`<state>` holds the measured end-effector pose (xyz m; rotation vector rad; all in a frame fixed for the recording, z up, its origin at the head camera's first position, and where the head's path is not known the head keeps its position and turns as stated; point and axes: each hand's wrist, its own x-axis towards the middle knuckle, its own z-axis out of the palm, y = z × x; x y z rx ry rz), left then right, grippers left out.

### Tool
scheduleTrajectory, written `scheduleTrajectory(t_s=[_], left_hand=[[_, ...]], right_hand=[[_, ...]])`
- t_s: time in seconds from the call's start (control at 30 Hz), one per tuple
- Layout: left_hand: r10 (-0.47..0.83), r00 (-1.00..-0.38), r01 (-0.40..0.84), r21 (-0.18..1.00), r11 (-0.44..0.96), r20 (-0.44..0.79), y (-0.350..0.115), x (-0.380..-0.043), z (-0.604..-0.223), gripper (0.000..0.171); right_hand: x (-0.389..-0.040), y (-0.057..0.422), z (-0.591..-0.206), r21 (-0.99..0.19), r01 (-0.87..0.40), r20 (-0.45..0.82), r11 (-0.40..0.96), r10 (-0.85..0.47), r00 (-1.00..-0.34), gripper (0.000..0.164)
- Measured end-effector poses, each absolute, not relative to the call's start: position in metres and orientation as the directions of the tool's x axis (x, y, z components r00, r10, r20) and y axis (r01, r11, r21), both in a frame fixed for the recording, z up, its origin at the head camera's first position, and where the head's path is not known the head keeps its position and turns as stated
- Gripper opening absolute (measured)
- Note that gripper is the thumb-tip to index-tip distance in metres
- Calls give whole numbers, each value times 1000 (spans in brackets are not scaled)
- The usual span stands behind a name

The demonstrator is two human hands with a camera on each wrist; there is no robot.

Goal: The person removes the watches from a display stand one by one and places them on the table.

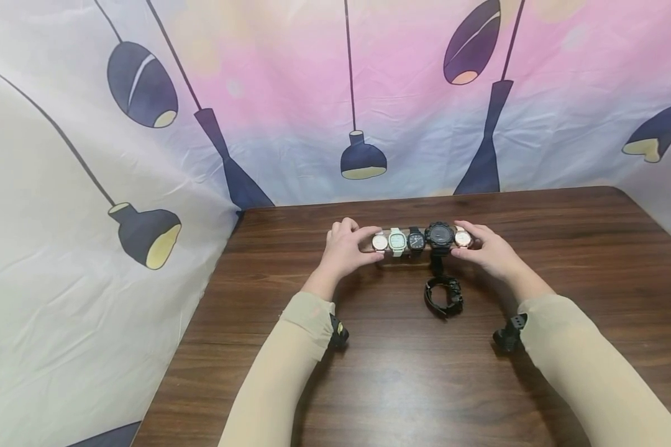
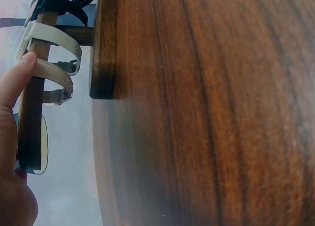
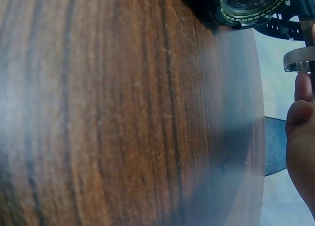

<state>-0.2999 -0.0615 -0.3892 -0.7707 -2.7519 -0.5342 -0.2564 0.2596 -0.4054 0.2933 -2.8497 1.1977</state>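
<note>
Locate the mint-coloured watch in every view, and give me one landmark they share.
Head: the mint-coloured watch is just right of centre, immediately right of the white watch.
Left wrist: upper left; its pale band arches above a cream strap.
Right wrist: not in it.
Shared landmark: the brown wooden table.

The watch stand point(image 2: 103, 53) is dark brown; one wristwatch point(image 1: 379, 242) is white, the square wristwatch point(image 1: 397, 241) pale mint; the sports watch point(image 1: 440, 234) and loose watch point(image 1: 455, 297) are black; the table point(image 1: 402, 385) has brown, dark-streaked grain; the backdrop cloth point(image 1: 291, 81) blends pink and blue behind navy-and-yellow printed lamps point(image 1: 363, 158); the sleeves point(image 1: 274, 372) are plain cream.
</note>
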Motion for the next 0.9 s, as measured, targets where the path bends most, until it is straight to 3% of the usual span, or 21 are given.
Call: scheduleTrajectory(t_s=[0.9], left_hand=[[487, -822, 538, 122, 834, 294, -59, -305, -385, 59]], right_hand=[[-259, 261, -408, -695, -187, 98, 695, -166, -981, 75]])
